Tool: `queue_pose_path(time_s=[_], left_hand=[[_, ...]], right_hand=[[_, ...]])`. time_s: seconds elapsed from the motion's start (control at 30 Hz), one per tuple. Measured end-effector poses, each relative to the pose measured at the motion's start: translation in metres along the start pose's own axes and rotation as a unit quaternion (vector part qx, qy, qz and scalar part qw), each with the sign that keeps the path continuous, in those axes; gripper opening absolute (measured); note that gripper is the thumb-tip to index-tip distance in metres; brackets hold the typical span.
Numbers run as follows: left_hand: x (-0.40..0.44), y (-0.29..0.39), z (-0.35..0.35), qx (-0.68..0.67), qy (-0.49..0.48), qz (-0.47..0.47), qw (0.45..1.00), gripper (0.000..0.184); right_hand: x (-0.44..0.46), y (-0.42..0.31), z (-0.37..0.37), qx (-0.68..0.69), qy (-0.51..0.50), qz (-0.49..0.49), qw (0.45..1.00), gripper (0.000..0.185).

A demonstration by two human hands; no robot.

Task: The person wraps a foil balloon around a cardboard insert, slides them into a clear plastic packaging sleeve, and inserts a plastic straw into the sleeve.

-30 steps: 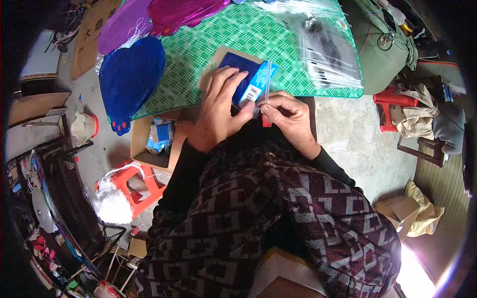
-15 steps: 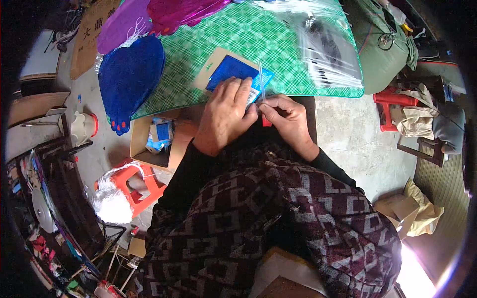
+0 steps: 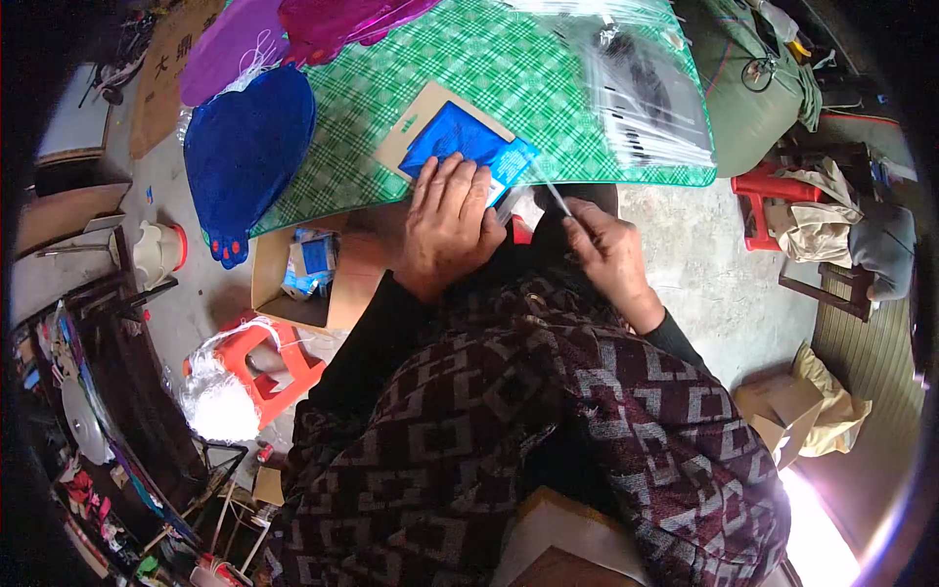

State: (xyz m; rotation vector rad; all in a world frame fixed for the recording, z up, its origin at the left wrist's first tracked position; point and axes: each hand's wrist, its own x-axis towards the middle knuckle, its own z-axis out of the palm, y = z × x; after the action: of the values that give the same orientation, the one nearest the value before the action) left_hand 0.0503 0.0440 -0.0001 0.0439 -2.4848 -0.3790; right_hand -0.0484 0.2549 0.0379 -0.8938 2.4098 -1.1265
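A flat blue packet point(image 3: 455, 137) with a tan card point(image 3: 423, 110) lies tilted at the near edge of the green checked table, in what looks like a clear plastic sleeve. My left hand point(image 3: 450, 215) holds it there, fingers over its lower part and thumb close to the clear plastic at the table edge. A light blue printed panel shows at the packet's right end. To the right, my right hand point(image 3: 604, 247) is closed in a pinch on a thin whitish strip point(image 3: 554, 196), which slants up towards the packet's right corner.
Clear sleeves point(image 3: 650, 108) are heaped at the table's right. Blue point(image 3: 249, 147), purple and magenta foil shapes cover its left side. Below stand an open cardboard box point(image 3: 269, 279) with blue packets and a red stool point(image 3: 279, 367) with white stringy material.
My right hand has moved right and slightly down, away from my left hand, with the strip now slanted instead of upright. More of the blue packet shows; my left hand has barely shifted.
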Motion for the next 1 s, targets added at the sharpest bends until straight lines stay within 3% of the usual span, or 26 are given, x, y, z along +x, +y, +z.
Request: queue_pose_path(time_s=[0.07, 0.23, 0.57, 1.0], left_hand=[[0.001, 0.0, 0.0, -0.006, 0.0, -0.006, 1.0, 0.052], [0.001, 0.002, 0.001, -0.015, 0.002, -0.017, 1.0, 0.052], [0.011, 0.009, 0.002, 0.033, -0.008, -0.03, 0.999, 0.05], [0.022, 0.011, -0.001, 0.082, 0.011, -0.041, 0.996, 0.045]], right_hand=[[0.0, 0.002, -0.007, -0.086, 0.039, -0.091, 0.991, 0.02], [0.004, -0.003, -0.025, -0.242, -0.006, -0.129, 0.962, 0.039], [0.02, -0.027, -0.024, -0.313, -0.017, -0.139, 0.939, 0.041], [0.024, -0.009, -0.004, -0.282, 0.037, -0.169, 0.944, 0.034]])
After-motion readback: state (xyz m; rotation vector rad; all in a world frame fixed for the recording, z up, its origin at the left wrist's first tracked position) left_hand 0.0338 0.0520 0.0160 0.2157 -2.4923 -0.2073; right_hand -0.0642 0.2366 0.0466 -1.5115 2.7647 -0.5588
